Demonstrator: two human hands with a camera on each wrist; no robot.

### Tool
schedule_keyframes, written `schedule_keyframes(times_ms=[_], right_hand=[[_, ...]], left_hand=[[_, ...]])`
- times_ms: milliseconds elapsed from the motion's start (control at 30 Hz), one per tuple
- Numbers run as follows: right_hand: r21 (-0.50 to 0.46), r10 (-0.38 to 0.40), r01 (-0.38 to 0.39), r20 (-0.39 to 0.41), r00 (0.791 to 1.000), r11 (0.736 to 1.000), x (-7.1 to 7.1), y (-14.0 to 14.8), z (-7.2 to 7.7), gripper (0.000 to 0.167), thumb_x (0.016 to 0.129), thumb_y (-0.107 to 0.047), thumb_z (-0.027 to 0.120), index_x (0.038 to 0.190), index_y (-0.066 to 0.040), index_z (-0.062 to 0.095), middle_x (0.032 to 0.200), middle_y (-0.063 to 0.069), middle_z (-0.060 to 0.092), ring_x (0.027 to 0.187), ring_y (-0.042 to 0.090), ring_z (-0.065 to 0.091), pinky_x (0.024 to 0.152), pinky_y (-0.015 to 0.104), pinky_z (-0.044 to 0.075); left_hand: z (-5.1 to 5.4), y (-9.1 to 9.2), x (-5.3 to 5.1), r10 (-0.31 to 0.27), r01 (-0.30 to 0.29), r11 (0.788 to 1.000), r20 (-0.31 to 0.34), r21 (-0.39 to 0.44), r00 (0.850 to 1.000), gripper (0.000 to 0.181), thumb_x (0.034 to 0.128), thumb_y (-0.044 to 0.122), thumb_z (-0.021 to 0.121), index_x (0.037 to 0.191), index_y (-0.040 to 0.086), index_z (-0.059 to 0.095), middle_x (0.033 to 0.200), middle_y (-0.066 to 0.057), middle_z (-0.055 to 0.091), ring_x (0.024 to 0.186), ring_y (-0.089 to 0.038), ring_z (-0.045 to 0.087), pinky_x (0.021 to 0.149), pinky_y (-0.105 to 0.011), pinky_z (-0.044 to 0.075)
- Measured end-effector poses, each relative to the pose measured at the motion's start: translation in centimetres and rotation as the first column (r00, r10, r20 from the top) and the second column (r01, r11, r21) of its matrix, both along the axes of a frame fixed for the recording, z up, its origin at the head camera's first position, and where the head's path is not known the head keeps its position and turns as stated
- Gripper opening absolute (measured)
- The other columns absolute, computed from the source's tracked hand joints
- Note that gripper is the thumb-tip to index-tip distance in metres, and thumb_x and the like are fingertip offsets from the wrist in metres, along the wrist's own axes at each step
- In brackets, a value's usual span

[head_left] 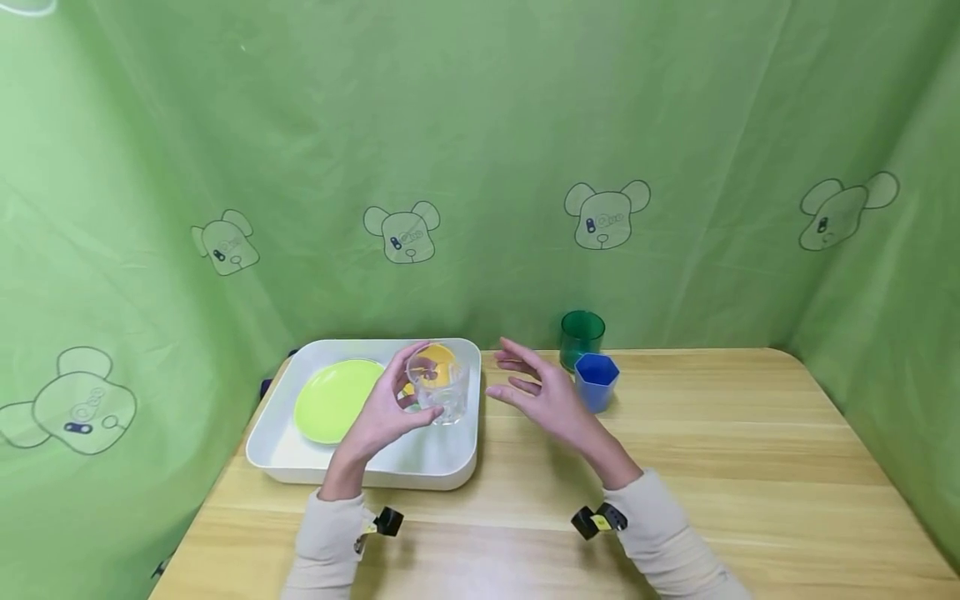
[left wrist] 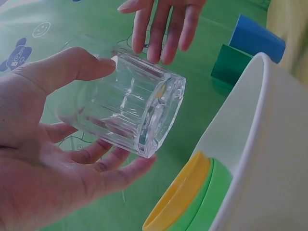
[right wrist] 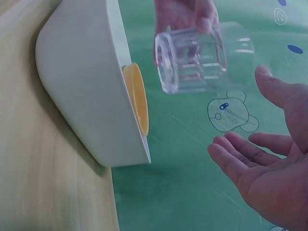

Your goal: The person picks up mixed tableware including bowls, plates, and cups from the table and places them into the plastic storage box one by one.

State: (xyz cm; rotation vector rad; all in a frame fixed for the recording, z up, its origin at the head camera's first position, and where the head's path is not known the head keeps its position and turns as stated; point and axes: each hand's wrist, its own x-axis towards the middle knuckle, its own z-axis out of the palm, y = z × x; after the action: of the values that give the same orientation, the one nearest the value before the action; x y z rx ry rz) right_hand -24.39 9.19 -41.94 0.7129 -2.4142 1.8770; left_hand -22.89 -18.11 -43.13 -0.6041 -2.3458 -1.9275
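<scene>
A clear glass [head_left: 442, 392] with a thick faceted base is held up over the right part of the white tray [head_left: 285, 462]. My left hand [head_left: 386, 412] grips it, thumb on one side and fingers on the other, as the left wrist view shows. To the right, apart from the glass, my right hand [head_left: 543, 396] hovers above the table with its fingers spread and nothing in them. Behind the glass, an orange-yellow round rim [left wrist: 180, 192] over a green one shows in the tray. Left of them a lime-green plate [head_left: 333, 400] lies in the tray.
Beyond the right hand stand a blue hexagonal cup [head_left: 597, 383] and a dark green clear cup [head_left: 582, 337], close together near the table's back edge. The wooden table [head_left: 720, 467] extends to the right. A green curtain [head_left: 495, 167] with bear faces hangs behind and at both sides.
</scene>
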Motion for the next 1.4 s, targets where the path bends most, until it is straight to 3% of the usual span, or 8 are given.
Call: schedule_keyframes(times_ms=[367,567,900,1167,1400], right_hand=[[0.103,-0.045,0.059,-0.137,0.990,0.993,-1.9,3.0,1.2,0.075,0.090,-0.024,0.082,0.153,-0.006,0.045,0.141,0.015,0.059,0.131,0.031,0.056,0.106,0.041,0.052],[0.163,-0.064,0.100,-0.212,0.975,0.982,-3.3,5.4,1.7,0.073,0.091,-0.021,0.081,0.153,-0.006,0.046,0.140,0.014,0.060,0.130,0.032,0.056,0.106,0.046,0.052],[0.229,-0.102,0.155,-0.225,0.969,0.961,-5.3,9.0,1.7,0.071,0.093,-0.023,0.079,0.153,-0.005,0.044,0.143,0.020,0.056,0.134,0.038,0.051,0.111,0.054,0.046],[0.257,-0.144,0.197,-0.211,0.967,0.946,-7.1,11.7,1.5,0.072,0.094,-0.022,0.078,0.153,-0.003,0.042,0.146,0.023,0.053,0.135,0.043,0.049,0.111,0.059,0.043],[0.292,-0.165,0.214,-0.182,0.969,0.932,-8.3,13.7,1.0,0.076,0.095,-0.023,0.077,0.155,-0.001,0.037,0.148,0.028,0.049,0.137,0.047,0.046,0.112,0.063,0.040]], left_hand=[[-0.3,-1.1,0.4,0.005,-0.004,0.999,0.010,-0.049,1.000,0.095,0.0733,-0.011,0.078,0.154,0.008,0.032,0.135,-0.024,0.049,0.126,-0.040,0.050,0.103,-0.059,0.051],[-0.6,-1.3,0.9,-0.010,0.011,0.999,0.035,-0.045,0.999,0.093,0.0722,-0.013,0.077,0.151,0.004,0.030,0.136,-0.029,0.045,0.127,-0.042,0.047,0.102,-0.058,0.052],[-1.6,-1.6,1.2,-0.001,0.003,0.992,0.018,-0.127,1.000,0.089,0.0735,-0.010,0.082,0.146,-0.002,0.031,0.132,-0.030,0.050,0.125,-0.045,0.051,0.103,-0.064,0.049],[-2.5,-2.0,1.3,0.008,-0.002,0.989,0.037,-0.149,0.999,0.087,0.0743,-0.009,0.084,0.146,-0.001,0.035,0.131,-0.029,0.053,0.122,-0.047,0.055,0.091,-0.051,0.060],[-3.4,-2.1,1.3,0.060,-0.051,0.985,0.049,-0.164,0.997,0.089,0.0709,-0.012,0.085,0.145,-0.001,0.037,0.130,-0.027,0.056,0.123,-0.047,0.056,0.095,-0.057,0.057]])
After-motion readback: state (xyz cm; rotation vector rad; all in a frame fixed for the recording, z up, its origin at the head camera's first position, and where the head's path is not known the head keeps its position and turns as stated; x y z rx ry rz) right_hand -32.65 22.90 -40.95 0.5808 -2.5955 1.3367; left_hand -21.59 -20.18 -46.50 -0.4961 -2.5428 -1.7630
